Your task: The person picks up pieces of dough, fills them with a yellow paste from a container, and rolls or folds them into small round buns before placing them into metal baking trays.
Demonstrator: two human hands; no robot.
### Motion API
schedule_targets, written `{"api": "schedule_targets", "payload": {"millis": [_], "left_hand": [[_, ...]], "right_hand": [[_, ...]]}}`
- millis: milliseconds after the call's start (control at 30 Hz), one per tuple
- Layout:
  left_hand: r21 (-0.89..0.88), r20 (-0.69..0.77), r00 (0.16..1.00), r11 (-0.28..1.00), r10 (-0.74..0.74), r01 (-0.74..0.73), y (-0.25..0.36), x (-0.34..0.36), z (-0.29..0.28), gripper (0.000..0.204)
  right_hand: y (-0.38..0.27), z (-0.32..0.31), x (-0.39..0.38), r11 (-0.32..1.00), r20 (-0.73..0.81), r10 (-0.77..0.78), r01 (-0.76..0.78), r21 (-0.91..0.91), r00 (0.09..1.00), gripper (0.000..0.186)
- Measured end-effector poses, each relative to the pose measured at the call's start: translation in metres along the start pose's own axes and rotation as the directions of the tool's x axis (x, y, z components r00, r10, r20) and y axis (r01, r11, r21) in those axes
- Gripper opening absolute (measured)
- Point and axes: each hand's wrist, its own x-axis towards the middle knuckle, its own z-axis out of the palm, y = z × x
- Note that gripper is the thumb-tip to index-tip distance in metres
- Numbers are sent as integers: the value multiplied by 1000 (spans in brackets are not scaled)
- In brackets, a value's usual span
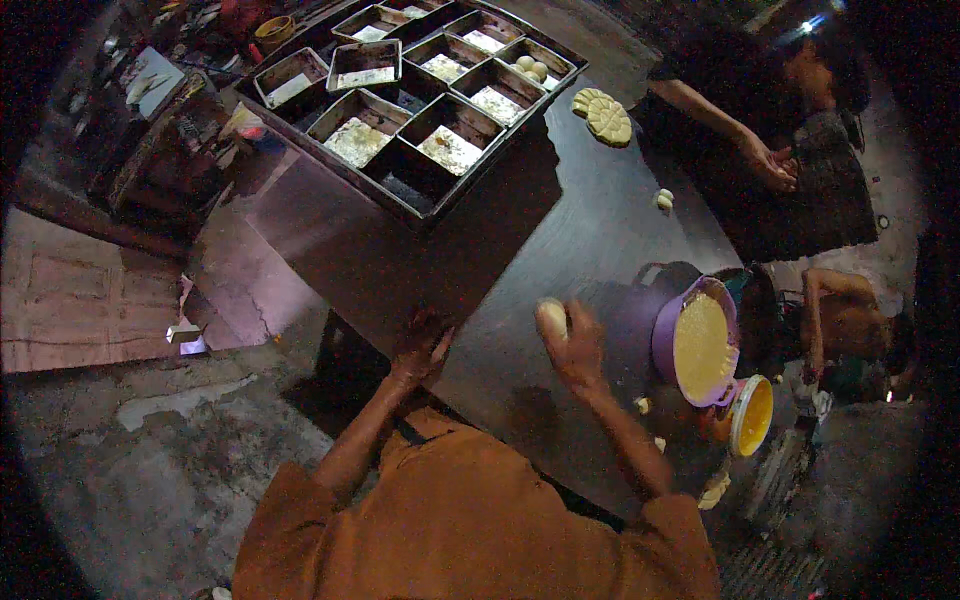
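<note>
The right hand is closed around a pale dough ball, lifted a little over the dark table. The left hand rests on the table edge with fingers spread, holding nothing. At 3 o'clock from the ball stands a purple bowl of yellow filling; metal tins lie at 11 o'clock.

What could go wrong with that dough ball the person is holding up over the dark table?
1. The right hand holds the dough ball in the air above the table; it might slip and drop.
2. The purple bowl of yellow batter sits near that arm, so an elbow could perhaps bump it.
3. The left hand rests near the table's edge, so anything set down there might roll to the floor.
</note>
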Motion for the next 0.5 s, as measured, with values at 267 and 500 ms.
{"api": "schedule_targets", "payload": {"millis": [267, 500], "left_hand": [[54, -66, 991, 992, 118, -115, -14, 0, 9, 28], [296, -121, 961, 933, 248, -204, -45, -24, 44, 45]], "right_hand": [[-165, 39, 212, 769, -143, -599, 516, -378, 788, 37], [-154, 74, 258, 733, 295, -401, 497, -464, 867, 40]]}}
